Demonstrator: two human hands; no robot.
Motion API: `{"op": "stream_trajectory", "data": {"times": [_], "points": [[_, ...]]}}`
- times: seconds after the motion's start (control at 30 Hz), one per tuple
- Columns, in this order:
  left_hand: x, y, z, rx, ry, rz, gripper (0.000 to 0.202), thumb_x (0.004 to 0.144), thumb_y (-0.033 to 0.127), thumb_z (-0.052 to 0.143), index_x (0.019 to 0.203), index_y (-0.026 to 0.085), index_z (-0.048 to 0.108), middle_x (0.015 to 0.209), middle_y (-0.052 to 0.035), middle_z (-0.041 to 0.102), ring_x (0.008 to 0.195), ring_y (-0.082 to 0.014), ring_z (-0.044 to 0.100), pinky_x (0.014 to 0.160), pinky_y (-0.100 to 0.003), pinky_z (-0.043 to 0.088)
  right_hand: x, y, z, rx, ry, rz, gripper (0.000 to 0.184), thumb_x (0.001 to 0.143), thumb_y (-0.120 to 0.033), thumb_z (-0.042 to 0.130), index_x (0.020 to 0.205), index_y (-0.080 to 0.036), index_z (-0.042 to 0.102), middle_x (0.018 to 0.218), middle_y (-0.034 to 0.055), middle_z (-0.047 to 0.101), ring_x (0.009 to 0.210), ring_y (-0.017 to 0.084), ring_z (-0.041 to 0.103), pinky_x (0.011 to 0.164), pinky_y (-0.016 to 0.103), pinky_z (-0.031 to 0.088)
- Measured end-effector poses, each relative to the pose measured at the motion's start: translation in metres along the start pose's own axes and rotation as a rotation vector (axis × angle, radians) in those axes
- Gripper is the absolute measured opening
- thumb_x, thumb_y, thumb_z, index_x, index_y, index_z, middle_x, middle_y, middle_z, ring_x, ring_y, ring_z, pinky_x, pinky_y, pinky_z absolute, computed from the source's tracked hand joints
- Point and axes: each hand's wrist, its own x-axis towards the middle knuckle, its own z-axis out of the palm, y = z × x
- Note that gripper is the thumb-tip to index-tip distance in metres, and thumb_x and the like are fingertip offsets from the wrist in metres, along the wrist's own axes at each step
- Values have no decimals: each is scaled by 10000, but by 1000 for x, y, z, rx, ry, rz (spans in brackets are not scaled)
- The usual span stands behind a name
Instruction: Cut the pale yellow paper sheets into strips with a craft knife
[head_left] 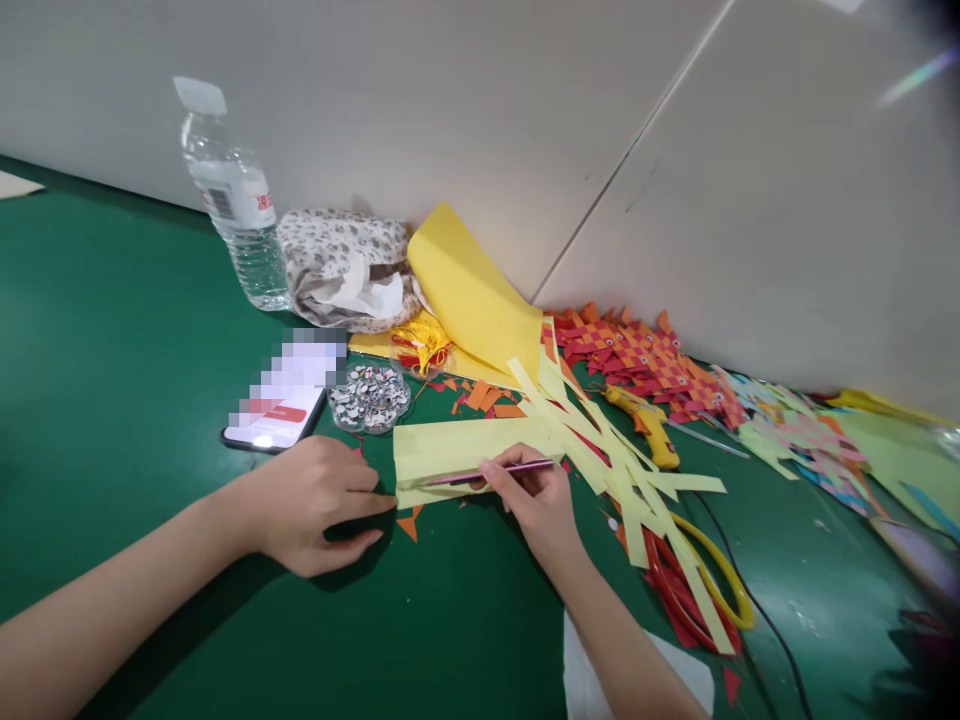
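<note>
A pale yellow paper sheet point(450, 445) lies on the green table. My right hand point(536, 500) grips a slim purple-pink pen-like tool point(529, 467). Its thin silver tip points left and rests near the sheet's lower left part; whether it is a pen or a craft knife I cannot tell. At the sheet's lower left corner is my left hand point(322, 510), index finger stretched to the paper edge, thumb apart, other fingers bent, holding nothing. Loose pale yellow paper strips point(622, 480) spread in a crossing pile right of the sheet.
Behind stand a water bottle point(236, 215), a patterned cloth pouch point(345, 250) and curled yellow card point(472, 290). A phone point(281, 400) and a clear case of googly eyes point(370, 398) lie nearer. Rightward are a yellow glue gun point(649, 428), red-orange woven paper point(637, 360) and a black cable point(772, 625).
</note>
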Motion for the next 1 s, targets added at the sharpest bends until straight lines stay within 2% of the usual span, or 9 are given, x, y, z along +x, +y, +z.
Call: {"op": "stream_trajectory", "data": {"times": [0.2, 0.83, 1.0], "points": [[2, 0, -2, -14, -26, -12, 217, 824, 247, 528, 975, 195, 676, 648, -25, 644, 521, -158, 572, 446, -300, 345, -4, 1, 4, -1, -44, 1, 267, 784, -406, 673, 638, -193, 604, 498, -19, 561, 438, 102, 399, 430, 237, 296], [2, 0, -2, -17, -30, -19, 229, 833, 253, 516, 990, 191, 672, 659, -27, 652, 527, -169, 561, 456, -314, 321, -2, 2, 7, 11, -62, 20, 254, 781, -394, 676, 648, -189, 608, 561, 8, 640, 443, 100, 427, 433, 232, 315], [2, 0, -1, 5, -30, -24, 253, 844, 259, 499, 1021, 181, 661, 657, -28, 652, 524, -174, 559, 460, -326, 334, -2, 2, 7, 2, -69, 18, 262, 782, -397, 674, 639, -190, 601, 505, -22, 554, 444, 99, 384, 435, 233, 283]]}}
